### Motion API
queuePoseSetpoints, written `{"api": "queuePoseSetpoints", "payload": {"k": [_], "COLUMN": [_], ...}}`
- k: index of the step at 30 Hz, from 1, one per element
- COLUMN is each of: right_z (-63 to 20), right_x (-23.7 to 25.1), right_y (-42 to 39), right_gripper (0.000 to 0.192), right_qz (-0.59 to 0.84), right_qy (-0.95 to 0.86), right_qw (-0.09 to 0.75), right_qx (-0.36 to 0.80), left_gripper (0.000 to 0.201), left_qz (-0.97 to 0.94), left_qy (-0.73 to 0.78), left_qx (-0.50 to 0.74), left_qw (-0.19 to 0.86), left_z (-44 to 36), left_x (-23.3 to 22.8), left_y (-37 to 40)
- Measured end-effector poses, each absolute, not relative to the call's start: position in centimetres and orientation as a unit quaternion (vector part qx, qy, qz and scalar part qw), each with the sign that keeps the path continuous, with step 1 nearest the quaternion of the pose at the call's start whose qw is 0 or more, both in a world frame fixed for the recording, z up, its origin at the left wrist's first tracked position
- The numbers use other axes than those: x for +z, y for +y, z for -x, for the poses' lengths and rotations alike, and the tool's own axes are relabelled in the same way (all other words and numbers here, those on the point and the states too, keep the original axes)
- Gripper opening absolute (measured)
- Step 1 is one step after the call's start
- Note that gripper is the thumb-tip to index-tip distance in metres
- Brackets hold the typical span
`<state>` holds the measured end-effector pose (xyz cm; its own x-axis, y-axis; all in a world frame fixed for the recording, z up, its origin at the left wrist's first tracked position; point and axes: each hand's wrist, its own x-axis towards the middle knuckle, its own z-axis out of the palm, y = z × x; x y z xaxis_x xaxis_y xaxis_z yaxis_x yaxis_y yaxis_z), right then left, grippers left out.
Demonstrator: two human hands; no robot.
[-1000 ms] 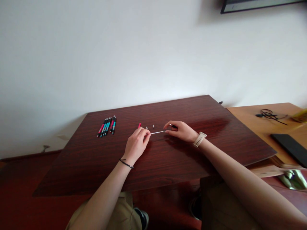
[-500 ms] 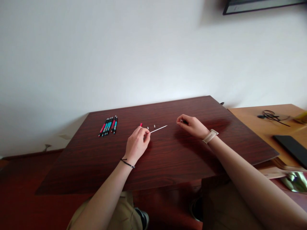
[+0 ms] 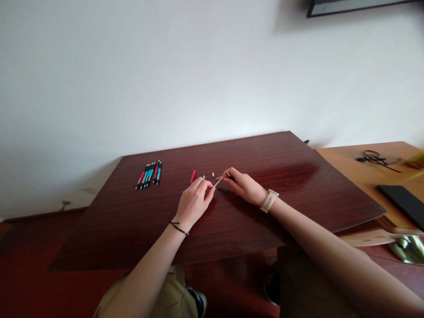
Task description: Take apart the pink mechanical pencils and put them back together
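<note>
My left hand [image 3: 195, 198] is closed, pinching a thin white pen refill [image 3: 217, 182] that slants up to the right. The refill's far end meets the fingers of my right hand [image 3: 244, 186]. That hand is closed around a small black pen part [image 3: 231, 176], mostly hidden by the fingers. Just beyond my left hand lies a pink pen barrel [image 3: 192, 176], its near end close to the knuckles. Two tiny whitish pieces, one of them a small white pen part [image 3: 213, 174], rest on the table between the hands, a little farther back.
Several pink, teal and black pens [image 3: 149, 175] lie side by side at the left of the dark wooden table [image 3: 265, 229]. A lighter desk [image 3: 344, 157] adjoins on the right, with a coiled black cable [image 3: 372, 158] and a flat black object [image 3: 400, 203]. A white wall [image 3: 198, 79] stands behind.
My right hand has moved left and now meets the refill's free end. My left hand has shifted slightly right and down, leaving more of the pink barrel visible.
</note>
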<state>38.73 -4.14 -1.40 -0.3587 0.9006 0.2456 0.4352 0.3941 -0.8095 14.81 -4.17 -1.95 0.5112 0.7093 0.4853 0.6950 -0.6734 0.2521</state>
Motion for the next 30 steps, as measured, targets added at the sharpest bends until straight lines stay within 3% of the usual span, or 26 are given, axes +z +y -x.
{"api": "queuePoseSetpoints", "payload": {"k": [6,10,21,30], "right_z": [-38.5,-39.1,-38.9,-37.6], "right_x": [-2.0,-2.5,-2.9,-3.0], "right_y": [-3.7,-2.7,1.3,1.4], "right_gripper": [0.028,0.023,0.013,0.015], "right_qz": [0.431,0.45,0.595,0.583], "right_qy": [-0.712,-0.725,-0.771,-0.792], "right_qw": [0.391,0.385,0.159,0.123], "right_qx": [0.392,0.353,0.162,0.13], "left_gripper": [0.013,0.012,0.009,0.012], "left_qz": [-0.886,-0.891,-0.899,-0.9], "left_qy": [0.378,0.377,0.38,0.382], "left_qx": [0.267,0.251,0.207,0.202], "left_qw": [0.03,0.035,0.063,0.062], "left_z": [-15.5,-15.8,-16.0,-16.0], "left_x": [-1.9,-2.1,-2.5,-2.5], "left_y": [-4.4,-4.6,-4.7,-4.7]}}
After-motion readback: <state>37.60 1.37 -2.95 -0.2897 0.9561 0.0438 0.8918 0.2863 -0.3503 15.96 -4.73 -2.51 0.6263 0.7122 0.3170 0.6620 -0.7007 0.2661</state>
